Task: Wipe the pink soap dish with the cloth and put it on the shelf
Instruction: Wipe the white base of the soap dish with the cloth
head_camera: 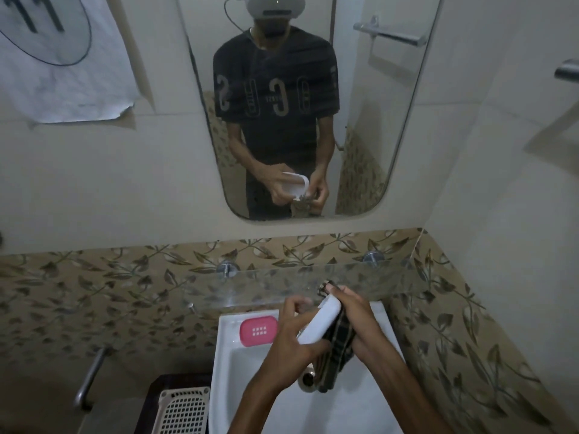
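The pink soap dish (258, 331), a rounded tray with small drain holes, lies on the back left ledge of the white sink (225, 371). Above the basin my left hand (293, 332) grips a white oblong dish part (319, 322), tilted on edge. My right hand (357, 321) presses a dark checked cloth (336, 355) against its right side; the cloth hangs down toward the drain. A glass shelf (266, 286) runs along the wall just behind my hands. Neither hand touches the pink dish.
A mirror (297, 104) above the shelf reflects a person holding the white part and cloth. A perforated beige basket (181, 411) stands left of the sink, with a metal grab bar (91, 377) beside it. A towel rail (564, 70) sits at the upper right.
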Available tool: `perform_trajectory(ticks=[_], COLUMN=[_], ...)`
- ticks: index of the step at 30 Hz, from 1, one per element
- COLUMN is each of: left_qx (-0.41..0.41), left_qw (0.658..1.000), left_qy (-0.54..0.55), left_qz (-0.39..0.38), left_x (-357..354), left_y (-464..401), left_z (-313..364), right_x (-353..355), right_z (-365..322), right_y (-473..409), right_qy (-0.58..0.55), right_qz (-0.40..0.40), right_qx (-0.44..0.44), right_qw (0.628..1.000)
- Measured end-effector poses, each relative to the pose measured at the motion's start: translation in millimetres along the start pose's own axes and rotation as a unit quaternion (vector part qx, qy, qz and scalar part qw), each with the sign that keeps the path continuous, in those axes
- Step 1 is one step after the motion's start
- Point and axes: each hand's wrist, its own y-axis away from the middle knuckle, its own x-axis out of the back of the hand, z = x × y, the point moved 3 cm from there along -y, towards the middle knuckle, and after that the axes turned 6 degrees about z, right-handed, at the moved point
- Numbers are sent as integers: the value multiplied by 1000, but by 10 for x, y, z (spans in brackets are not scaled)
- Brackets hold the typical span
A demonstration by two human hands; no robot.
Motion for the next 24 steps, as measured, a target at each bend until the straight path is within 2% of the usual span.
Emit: perform_trajectory(ticks=[2,4,6,8,10,13,16,18,21,24], left_qx=[7,28,30,18,20,38,39,39,36,28], left_qw=[999,996,991,989,989,987,989,991,991,988], left_qy=[-37,-78,-121,-145,-142,-110,-45,-2,32,62], left_qz=[-27,-43,-47,-31,22,109,133,127,127,139], left_x=[24,58,78,57,21,-22,-54,-77,-89,-2], left_y=[28,26,11,-1,-6,-2,34,59,71,35], left_z=[4,5,-17,-17,9,9,20,31,59,15], right_x=[-18,-7,28,29,6,-109,-99,-42,23,25], right_z=[83,170,210,195,167,170,201,194,203,253], right_y=[-14,-5,27,116,199,346,432,384,283,383], right_qy=[-2,-25,-32,-1,83,216,260,250,207,140], right_qz=[-53,-42,-26,-52,-53,-26,20,61,119,59], right_qx=[-32,-61,-48,22,145,315,415,412,320,317], right_qw=[998,997,998,998,985,924,872,874,917,936])
